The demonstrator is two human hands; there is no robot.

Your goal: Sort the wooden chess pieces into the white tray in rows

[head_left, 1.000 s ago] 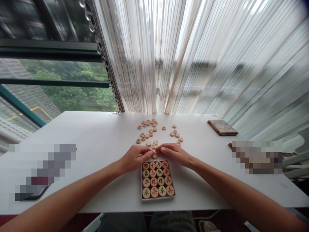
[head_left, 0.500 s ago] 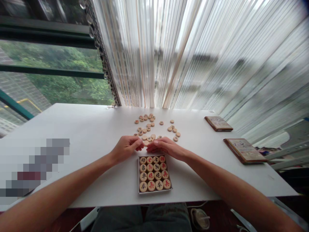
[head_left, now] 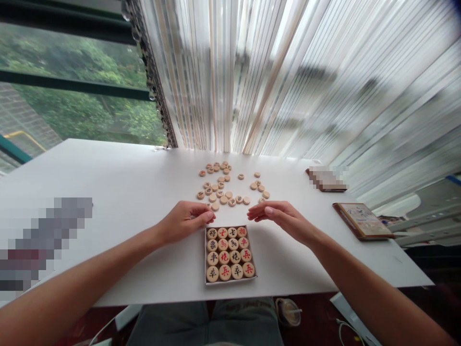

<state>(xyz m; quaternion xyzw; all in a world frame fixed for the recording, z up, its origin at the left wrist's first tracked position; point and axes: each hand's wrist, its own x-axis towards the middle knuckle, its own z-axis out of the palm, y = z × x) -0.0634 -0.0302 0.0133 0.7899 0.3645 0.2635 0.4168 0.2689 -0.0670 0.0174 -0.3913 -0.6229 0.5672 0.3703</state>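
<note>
A small open box (head_left: 229, 282) lies near the white table's front edge, filled with round wooden chess pieces marked in red and black. Several more loose pieces (head_left: 225, 190) are scattered on the table behind it. My left hand (head_left: 187, 220) hovers just left of the box's far edge, fingers curled with the thumb against the fingertips; whether it holds a piece is hidden. My right hand (head_left: 279, 217) hangs to the right of the box's far edge, fingers stretched out and slightly apart, holding nothing.
The white table (head_left: 126, 192) stands against a window with striped sheer curtains (head_left: 288, 81). A brown flat box lid (head_left: 362, 220) lies at the right, with a blurred-out item (head_left: 327, 178) behind it. Another blurred-out patch (head_left: 43, 235) is at the left.
Both hands were pinched together over the loose pieces just behind the box. They have drawn apart, and the right hand has opened and moved right. The view has tilted downwards.
</note>
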